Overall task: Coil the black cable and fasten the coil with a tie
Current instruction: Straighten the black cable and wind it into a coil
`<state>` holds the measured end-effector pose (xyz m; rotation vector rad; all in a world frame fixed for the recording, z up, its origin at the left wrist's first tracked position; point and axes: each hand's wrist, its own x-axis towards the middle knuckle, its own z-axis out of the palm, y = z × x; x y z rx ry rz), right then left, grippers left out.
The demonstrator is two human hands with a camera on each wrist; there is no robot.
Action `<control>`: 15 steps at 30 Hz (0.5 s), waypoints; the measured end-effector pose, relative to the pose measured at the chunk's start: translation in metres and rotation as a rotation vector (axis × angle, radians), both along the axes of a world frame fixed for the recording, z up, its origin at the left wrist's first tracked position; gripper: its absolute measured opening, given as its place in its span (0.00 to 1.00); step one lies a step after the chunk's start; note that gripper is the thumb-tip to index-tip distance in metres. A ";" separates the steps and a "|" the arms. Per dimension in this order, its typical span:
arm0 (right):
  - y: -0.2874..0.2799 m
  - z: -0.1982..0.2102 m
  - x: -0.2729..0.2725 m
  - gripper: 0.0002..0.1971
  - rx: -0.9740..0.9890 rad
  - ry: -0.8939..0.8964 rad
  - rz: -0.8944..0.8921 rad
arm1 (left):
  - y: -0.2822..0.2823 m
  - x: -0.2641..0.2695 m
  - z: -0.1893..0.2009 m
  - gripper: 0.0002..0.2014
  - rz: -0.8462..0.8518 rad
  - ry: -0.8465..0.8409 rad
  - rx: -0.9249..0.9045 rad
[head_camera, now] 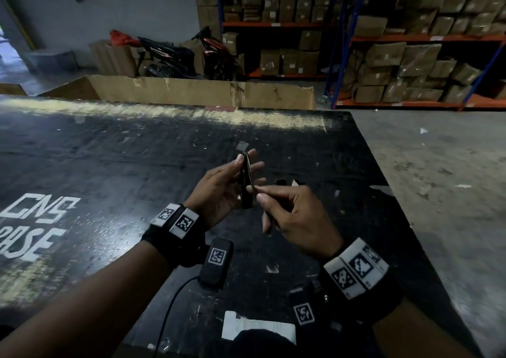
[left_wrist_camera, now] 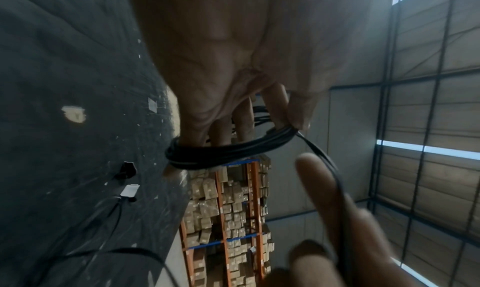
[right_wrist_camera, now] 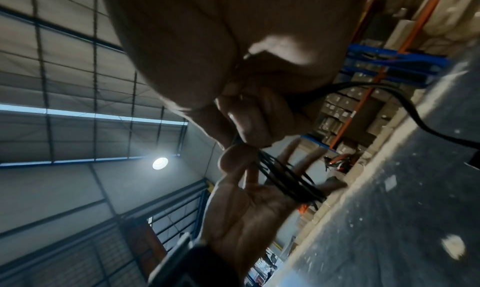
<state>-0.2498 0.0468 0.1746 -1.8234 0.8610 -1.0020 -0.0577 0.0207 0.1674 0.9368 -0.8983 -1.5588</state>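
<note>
The black cable (head_camera: 245, 182) is wound in a narrow coil round the fingers of my left hand (head_camera: 246, 157), held above the black table (head_camera: 109, 166). In the left wrist view the coil (left_wrist_camera: 228, 149) wraps the fingers and the thumb presses it at one end. My right hand (head_camera: 256, 193) pinches a loose strand (left_wrist_camera: 315, 147) of the cable between thumb and forefinger, right beside the coil. The right wrist view shows that pinch (right_wrist_camera: 246, 141), with the coil (right_wrist_camera: 285, 180) behind it and the cable's free length (right_wrist_camera: 405, 104) trailing down to the table. No tie is identifiable.
A small black piece (head_camera: 280, 182) and a small white piece (head_camera: 297, 183) lie on the table just beyond my right hand. A white label (head_camera: 257, 327) sits at the near edge. The table's right edge drops to concrete floor (head_camera: 438, 166). A cardboard box (head_camera: 205, 92) and carton shelves (head_camera: 410, 64) stand behind.
</note>
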 end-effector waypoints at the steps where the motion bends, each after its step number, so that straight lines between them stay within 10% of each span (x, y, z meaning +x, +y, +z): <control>1: 0.001 -0.007 0.003 0.13 0.031 -0.030 0.001 | -0.002 -0.001 0.002 0.21 0.006 0.029 -0.002; 15: -0.024 -0.077 -0.022 0.18 0.326 0.050 0.113 | 0.018 -0.003 0.048 0.18 -0.327 0.353 -0.172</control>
